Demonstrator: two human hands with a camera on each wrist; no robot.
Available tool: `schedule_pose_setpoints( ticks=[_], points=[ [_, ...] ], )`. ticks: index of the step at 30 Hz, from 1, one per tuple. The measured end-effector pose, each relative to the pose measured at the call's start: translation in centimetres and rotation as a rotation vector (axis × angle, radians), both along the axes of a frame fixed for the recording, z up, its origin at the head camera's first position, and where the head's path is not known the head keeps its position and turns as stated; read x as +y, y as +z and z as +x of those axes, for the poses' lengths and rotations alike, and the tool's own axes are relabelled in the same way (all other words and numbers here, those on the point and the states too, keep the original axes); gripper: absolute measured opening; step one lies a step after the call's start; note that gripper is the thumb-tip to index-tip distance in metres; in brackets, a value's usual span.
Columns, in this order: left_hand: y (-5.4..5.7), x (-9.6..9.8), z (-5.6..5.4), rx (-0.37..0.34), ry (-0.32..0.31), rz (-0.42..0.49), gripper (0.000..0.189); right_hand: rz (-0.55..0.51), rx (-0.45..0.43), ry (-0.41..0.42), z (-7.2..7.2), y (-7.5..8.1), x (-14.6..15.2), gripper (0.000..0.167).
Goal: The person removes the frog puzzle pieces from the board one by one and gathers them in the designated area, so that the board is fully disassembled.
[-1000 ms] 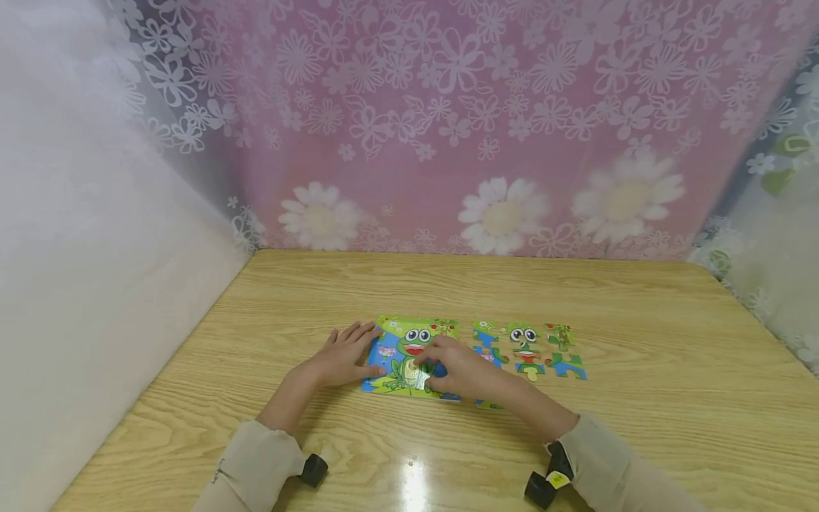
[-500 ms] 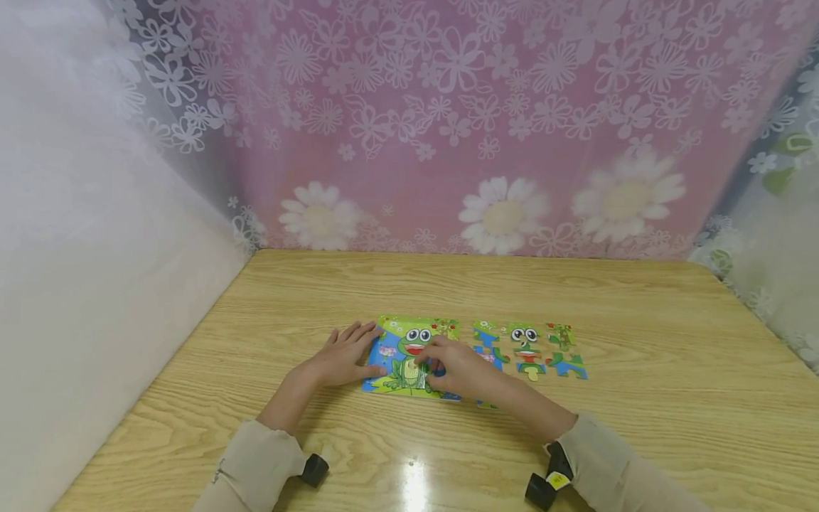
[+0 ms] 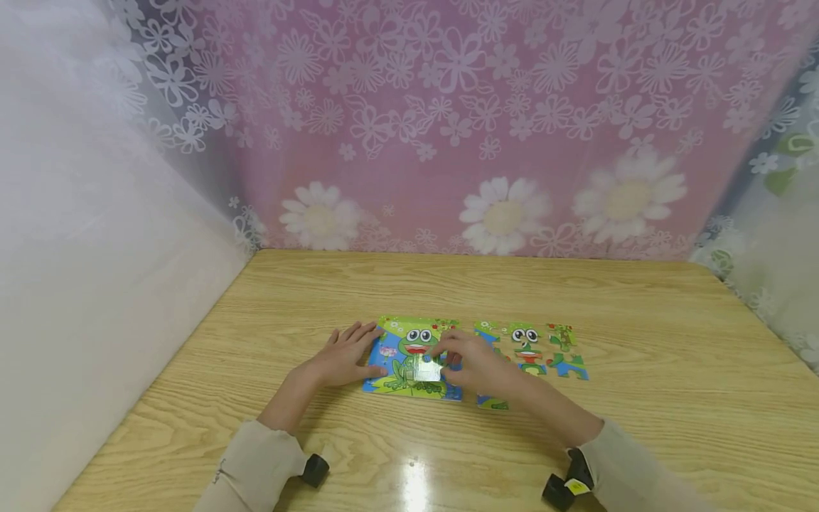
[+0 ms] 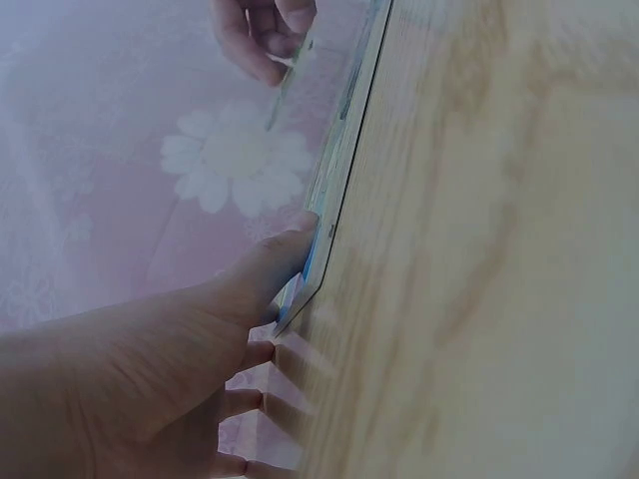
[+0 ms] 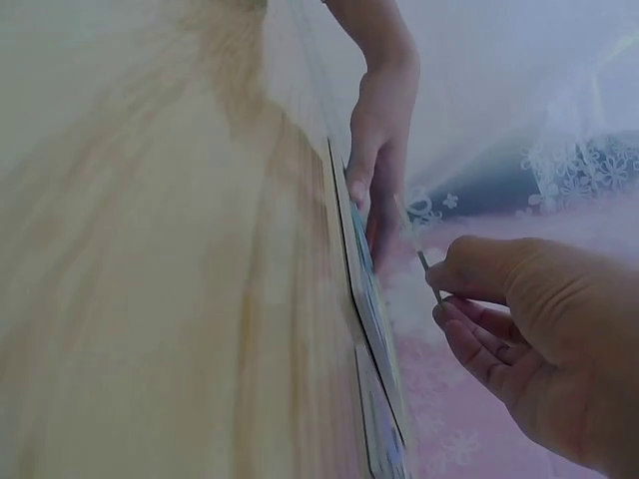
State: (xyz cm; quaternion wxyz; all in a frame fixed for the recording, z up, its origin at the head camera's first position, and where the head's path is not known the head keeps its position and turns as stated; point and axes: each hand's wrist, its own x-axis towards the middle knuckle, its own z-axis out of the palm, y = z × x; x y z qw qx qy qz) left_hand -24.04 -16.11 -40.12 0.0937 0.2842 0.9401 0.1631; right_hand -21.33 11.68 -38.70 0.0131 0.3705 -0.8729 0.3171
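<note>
A frog puzzle board [image 3: 390, 387] lies on the table. My left hand [image 3: 342, 358] rests at its left side, thumb on the board's edge and the other fingers spread and fairly straight; the left wrist view shows the thumb [image 4: 285, 254] on the rim. Above the board's right half, my right hand [image 3: 476, 363] pinches a shiny puzzle piece [image 3: 427, 368] between thumb and fingers. In the right wrist view this thin puzzle piece [image 5: 423, 263] is seen edge-on, tilted and apart from the board [image 5: 364, 279]. The hand covers part of the board's right side.
Right of the board lie several puzzle pieces, among them a frog-eyes piece [image 3: 525, 334], a blue-green piece [image 3: 568, 366] and a green piece [image 3: 493, 402] near the front. The right forearm passes over some. A flowered curtain [image 3: 409, 128] hangs behind the wooden table [image 3: 320, 284].
My right hand has moved slightly to the right and lifted a puzzle piece off the board; the piece now catches the light. My left hand has stayed in place.
</note>
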Motion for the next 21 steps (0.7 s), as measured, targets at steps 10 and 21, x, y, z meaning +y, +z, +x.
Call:
schedule_pose_setpoints(
  ticks=[10,21],
  points=[
    [-0.5,-0.2,-0.4,0.007,0.003,0.004,0.080,-0.034,0.015,-0.003,1.0,0.6,3.9,0.025],
    [-0.6,-0.1,-0.4,0.006,0.004,-0.004,0.081,-0.075,0.108,0.023,2.1,0.5,7.9,0.030]
  ],
)
